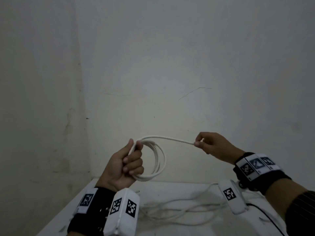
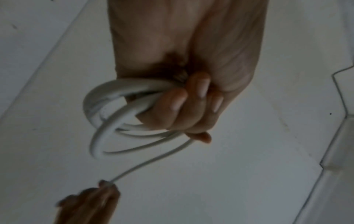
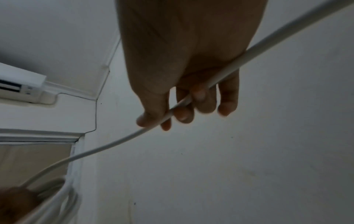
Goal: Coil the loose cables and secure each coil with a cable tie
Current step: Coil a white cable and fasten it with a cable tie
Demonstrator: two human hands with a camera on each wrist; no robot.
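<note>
We hold a round coil of thin white plastic-sheathed cable point(image 1: 157, 160) up in front of a pale, scuffed plaster wall point(image 1: 170, 65), above the near edge of a white tabletop point(image 1: 75, 203). Our left hand point(image 1: 122, 166) grips the coil in a closed fist, fingers curled round the bundled loops and the thumb lying up along them; the left wrist view shows several loops passing through that fist point(image 2: 182, 106) and hanging out to one side. From the top of the coil a single strand of the same cable arcs across to our right hand point(image 1: 211, 145), which pinches it between thumb and fingertips, the other fingers loosely curled behind. In the right wrist view the strand runs diagonally under those fingers point(image 3: 199, 97) and on past the palm. Both hands are raised, well apart, with the strand between them gently curved. Below them, more loose white cable point(image 1: 180, 212) lies in slack loops on the tabletop, and a thin black wire point(image 1: 265, 217) trails along its right side.
</note>
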